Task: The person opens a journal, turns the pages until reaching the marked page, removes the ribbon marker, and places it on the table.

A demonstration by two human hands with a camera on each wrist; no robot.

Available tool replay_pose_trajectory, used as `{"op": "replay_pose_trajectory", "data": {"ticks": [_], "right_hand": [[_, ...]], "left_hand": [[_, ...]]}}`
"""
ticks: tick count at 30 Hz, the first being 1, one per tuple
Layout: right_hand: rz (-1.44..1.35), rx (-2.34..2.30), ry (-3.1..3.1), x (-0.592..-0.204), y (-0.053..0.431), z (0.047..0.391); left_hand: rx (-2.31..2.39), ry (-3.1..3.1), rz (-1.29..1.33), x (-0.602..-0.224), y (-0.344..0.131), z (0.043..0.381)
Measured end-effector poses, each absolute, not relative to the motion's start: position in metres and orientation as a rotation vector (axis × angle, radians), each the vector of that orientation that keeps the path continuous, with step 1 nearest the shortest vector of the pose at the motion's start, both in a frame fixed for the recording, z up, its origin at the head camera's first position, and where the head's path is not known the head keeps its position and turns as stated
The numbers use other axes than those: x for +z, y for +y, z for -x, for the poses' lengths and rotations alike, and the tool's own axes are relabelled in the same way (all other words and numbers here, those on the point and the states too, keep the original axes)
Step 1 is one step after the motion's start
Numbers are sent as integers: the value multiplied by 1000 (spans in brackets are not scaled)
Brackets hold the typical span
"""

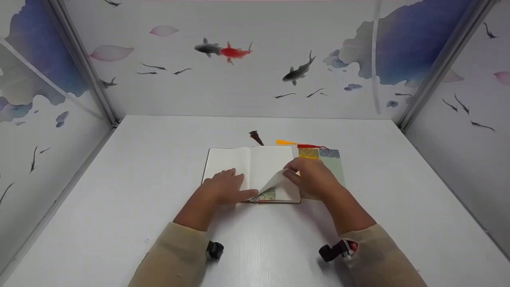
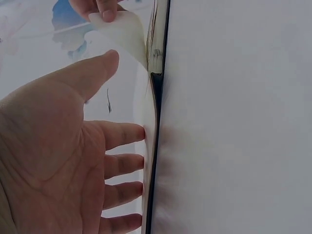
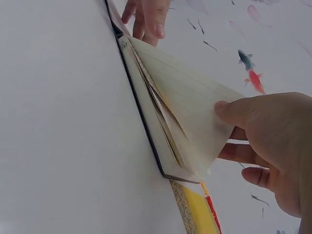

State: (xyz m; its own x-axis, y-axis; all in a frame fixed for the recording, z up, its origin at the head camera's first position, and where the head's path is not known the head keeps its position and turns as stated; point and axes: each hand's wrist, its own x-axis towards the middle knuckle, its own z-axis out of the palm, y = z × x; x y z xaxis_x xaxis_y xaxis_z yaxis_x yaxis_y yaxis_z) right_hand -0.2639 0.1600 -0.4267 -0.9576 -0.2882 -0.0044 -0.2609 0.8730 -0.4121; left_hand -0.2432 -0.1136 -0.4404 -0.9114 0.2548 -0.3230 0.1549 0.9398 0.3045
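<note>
An open notebook (image 1: 229,159) with blank white pages and a dark cover lies on the white table. My left hand (image 1: 227,187) rests on its left page, fingers straight, with the thumb near the centre fold. At the right, my right hand (image 1: 314,175) pinches the lifted corner of a page (image 3: 195,112) between thumb and fingers. Below that raised page, a patterned greenish piece (image 1: 267,194) shows inside the notebook. In the right wrist view the page stands up at a slant, with other leaves fanned beneath it.
Partly under my right hand, a pale green and yellow patterned card or booklet (image 1: 332,163) lies beside the notebook. A red and yellow tassel (image 1: 306,145) lies along its top. A dark brown tassel (image 1: 256,137) sticks out above the notebook. Printed panels (image 1: 247,87) surround the table.
</note>
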Motion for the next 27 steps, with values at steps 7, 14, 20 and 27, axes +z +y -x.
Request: {"op": "replay_pose_trajectory", "data": {"ticks": [7, 14, 20, 27], "right_hand": [[658, -681, 3174, -431, 156, 262], [966, -720, 3305, -432, 153, 261], [1118, -743, 3352, -428, 149, 257], [1040, -802, 3361, -425, 148, 253]], "left_hand": [[372, 2774, -316, -442, -108, 241], [377, 2833, -330, -440, -108, 239], [388, 2864, -314, -442, -106, 240], [402, 2909, -291, -443, -104, 240]]}}
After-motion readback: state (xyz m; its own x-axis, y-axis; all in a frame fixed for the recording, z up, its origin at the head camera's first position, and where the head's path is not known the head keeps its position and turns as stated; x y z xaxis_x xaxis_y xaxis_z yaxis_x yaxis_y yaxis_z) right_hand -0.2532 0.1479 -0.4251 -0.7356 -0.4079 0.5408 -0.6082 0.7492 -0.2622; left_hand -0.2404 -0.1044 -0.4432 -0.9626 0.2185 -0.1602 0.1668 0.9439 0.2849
